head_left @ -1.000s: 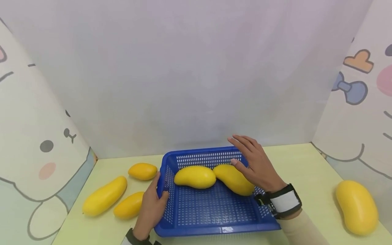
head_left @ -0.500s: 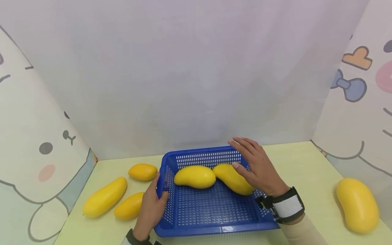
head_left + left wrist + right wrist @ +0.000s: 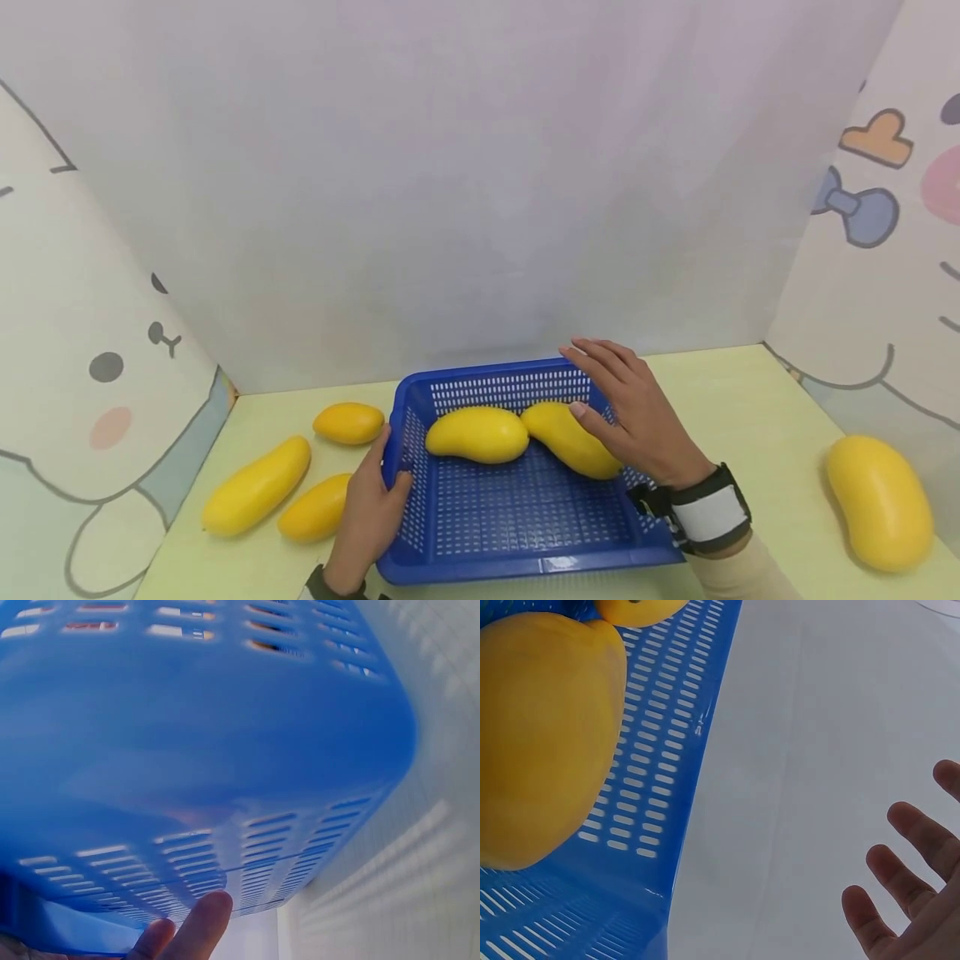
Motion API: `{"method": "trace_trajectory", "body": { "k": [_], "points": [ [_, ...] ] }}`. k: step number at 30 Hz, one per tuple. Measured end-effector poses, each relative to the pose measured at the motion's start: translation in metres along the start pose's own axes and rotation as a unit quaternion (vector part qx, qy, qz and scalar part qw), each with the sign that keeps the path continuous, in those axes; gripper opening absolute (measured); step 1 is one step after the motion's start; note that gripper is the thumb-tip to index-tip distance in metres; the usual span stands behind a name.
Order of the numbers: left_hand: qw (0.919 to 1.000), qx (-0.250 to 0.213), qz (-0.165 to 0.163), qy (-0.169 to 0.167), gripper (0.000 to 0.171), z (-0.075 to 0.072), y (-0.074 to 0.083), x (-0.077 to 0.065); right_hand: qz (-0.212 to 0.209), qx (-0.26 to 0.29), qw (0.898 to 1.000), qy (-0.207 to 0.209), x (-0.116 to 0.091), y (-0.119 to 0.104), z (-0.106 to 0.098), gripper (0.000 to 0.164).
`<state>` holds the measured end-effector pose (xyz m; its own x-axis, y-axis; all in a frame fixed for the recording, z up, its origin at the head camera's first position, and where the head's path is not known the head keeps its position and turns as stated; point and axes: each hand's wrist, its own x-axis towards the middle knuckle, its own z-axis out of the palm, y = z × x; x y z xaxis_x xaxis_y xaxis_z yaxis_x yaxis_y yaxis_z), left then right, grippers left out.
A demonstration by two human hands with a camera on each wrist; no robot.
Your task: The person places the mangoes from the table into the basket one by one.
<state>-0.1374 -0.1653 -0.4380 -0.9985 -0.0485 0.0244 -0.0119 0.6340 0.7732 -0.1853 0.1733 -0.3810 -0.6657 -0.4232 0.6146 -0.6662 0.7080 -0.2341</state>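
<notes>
A blue plastic basket (image 3: 525, 533) with slotted walls holds two yellow mangoes, one on the left (image 3: 477, 435) and one on the right (image 3: 564, 433), end to end near its back wall. My left hand (image 3: 372, 500) grips the basket's left rim, thumb over the top and the other fingers outside. In the left wrist view its fingertips (image 3: 210, 911) lie against the slotted outer wall. My right hand (image 3: 637, 417) hovers over the basket's back right corner with its fingers spread, holding nothing. It partly hides the right mango, which looms large in the right wrist view.
Left of the basket, three mangoes lie on the pale yellow table: a small one (image 3: 348, 423), a long one (image 3: 257, 487) and another (image 3: 315, 508) beside my left hand. A large mango (image 3: 879, 502) lies far right. A grey-white wall (image 3: 480, 208) stands behind.
My right hand has drifted slightly right and toward me, still spread. My left hand, the basket and the mangoes stay in place.
</notes>
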Motion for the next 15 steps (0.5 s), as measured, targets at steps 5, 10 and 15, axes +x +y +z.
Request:
{"method": "trace_trajectory", "body": {
  "k": [5, 10, 15],
  "points": [
    [1.0000, 0.003, 0.006, -0.001, 0.066, -0.001, 0.002, 0.000, 0.000, -0.002, 1.000, 0.002, -0.001, -0.002, -0.002, 0.061],
    [1.0000, 0.004, 0.007, -0.001, 0.066, -0.001, 0.002, 0.000, 0.002, -0.009, 1.000, 0.000, -0.001, -0.006, -0.004, 0.062],
    [1.0000, 0.006, 0.002, 0.000, 0.066, -0.001, 0.001, 0.000, -0.011, -0.025, 1.000, 0.004, -0.001, -0.011, -0.006, 0.062]
  ]
}}
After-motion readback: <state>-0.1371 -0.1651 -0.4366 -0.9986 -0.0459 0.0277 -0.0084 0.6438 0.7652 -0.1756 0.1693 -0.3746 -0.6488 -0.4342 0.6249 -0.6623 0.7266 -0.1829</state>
